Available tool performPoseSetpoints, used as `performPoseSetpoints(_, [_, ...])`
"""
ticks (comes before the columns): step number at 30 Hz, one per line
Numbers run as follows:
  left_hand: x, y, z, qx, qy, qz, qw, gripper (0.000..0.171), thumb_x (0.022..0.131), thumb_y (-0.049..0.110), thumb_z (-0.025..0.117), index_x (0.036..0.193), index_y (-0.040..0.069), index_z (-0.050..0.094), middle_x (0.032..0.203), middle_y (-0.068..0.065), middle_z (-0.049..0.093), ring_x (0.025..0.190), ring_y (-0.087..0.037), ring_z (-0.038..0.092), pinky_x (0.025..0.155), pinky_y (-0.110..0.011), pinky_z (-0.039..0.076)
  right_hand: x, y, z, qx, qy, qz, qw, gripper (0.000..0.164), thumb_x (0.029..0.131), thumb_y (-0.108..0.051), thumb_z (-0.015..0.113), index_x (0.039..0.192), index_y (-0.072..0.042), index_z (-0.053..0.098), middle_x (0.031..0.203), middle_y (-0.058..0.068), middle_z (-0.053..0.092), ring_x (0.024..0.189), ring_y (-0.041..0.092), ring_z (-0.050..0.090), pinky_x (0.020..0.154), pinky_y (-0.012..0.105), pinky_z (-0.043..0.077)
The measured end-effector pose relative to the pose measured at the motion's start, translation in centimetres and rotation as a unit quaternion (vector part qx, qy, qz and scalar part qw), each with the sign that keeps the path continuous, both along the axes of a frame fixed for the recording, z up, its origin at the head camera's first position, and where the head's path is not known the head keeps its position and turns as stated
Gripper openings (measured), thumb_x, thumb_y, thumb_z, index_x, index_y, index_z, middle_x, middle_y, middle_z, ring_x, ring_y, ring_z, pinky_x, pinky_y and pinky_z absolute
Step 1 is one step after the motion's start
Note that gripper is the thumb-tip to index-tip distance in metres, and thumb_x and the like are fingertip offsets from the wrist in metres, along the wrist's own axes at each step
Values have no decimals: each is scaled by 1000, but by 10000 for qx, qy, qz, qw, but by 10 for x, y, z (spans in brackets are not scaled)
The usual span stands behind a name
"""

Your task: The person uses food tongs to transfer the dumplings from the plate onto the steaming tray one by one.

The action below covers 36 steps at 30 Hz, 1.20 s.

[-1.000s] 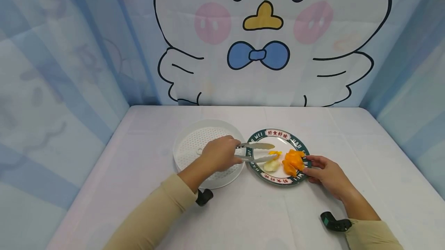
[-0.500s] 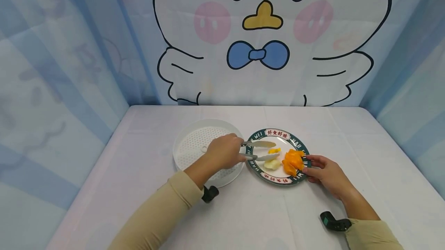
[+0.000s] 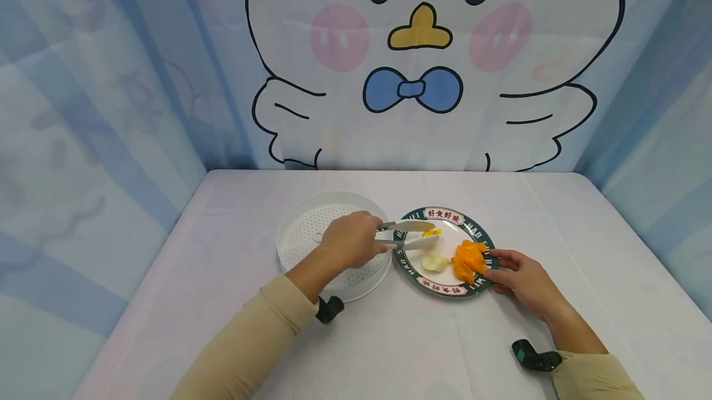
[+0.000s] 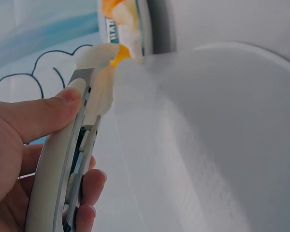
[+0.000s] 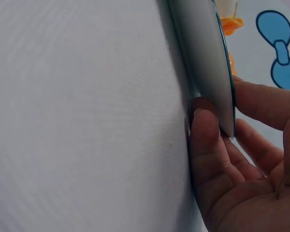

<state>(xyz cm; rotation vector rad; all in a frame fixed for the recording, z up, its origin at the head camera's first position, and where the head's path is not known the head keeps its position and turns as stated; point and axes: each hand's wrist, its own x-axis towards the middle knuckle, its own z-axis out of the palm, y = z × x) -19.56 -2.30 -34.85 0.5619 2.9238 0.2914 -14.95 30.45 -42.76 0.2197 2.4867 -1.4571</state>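
Note:
My left hand (image 3: 351, 240) grips a pair of tongs (image 4: 58, 159) with pale handles, thumb on one side and fingers on the other. In the head view the tips of the tongs reach over the left part of a green-rimmed plate (image 3: 417, 284), with a small yellow piece (image 3: 431, 232) at their ends. A pale yellow piece (image 3: 434, 262) lies on the plate, left of a pile of orange pieces (image 3: 469, 260). At the plate's right edge my right hand (image 3: 525, 281) pinches the rim. The right wrist view shows the rim (image 5: 225, 96) between thumb and fingers.
A white round tray with holes (image 3: 297, 233) stands left of the plate, partly under my left hand and forearm. Both stand on a table with a pale cloth (image 3: 400, 350). A curtain with a cartoon figure (image 3: 423, 140) hangs behind the table.
My left hand and the tongs have shifted slightly left and away from me, and the yellow piece has moved with the tips, away from the pale piece. My right hand stays on the rim.

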Motion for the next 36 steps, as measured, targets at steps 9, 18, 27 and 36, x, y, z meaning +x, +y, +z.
performPoseSetpoints(9, [2,-33,18,360,69,299,9989,49,89,37,77,130,13,67,113,-3,68,87,-17,59,73,-35,52,0,0,1,40,-3,2,10000,69,95,-22,71,148,6,36,145,36,34,92,22,60,76,23,55])
performPoseSetpoints(18, [-1,-81,21,383,132,716,9966,56,90,39,76,137,11,62,124,-10,65,91,-22,60,74,-40,51,0,1,1,59,-4,17,10000,70,95,-23,71,148,6,36,146,36,34,95,23,60,76,24,55])
performPoseSetpoints(27, [-8,-119,8,413,20,1131,9927,58,91,36,75,137,5,60,130,-17,62,90,-26,60,71,-41,51,1,1,1,72,-25,-14,10000,70,95,-23,71,148,6,36,146,36,34,97,25,60,76,24,55])
performPoseSetpoints(36, [-12,-129,-1,172,-96,1423,9896,56,92,32,75,136,1,60,127,-18,63,98,-29,61,82,-46,52,1,-1,0,64,12,-30,10000,69,95,-22,71,148,6,36,146,36,33,100,27,59,77,24,55])
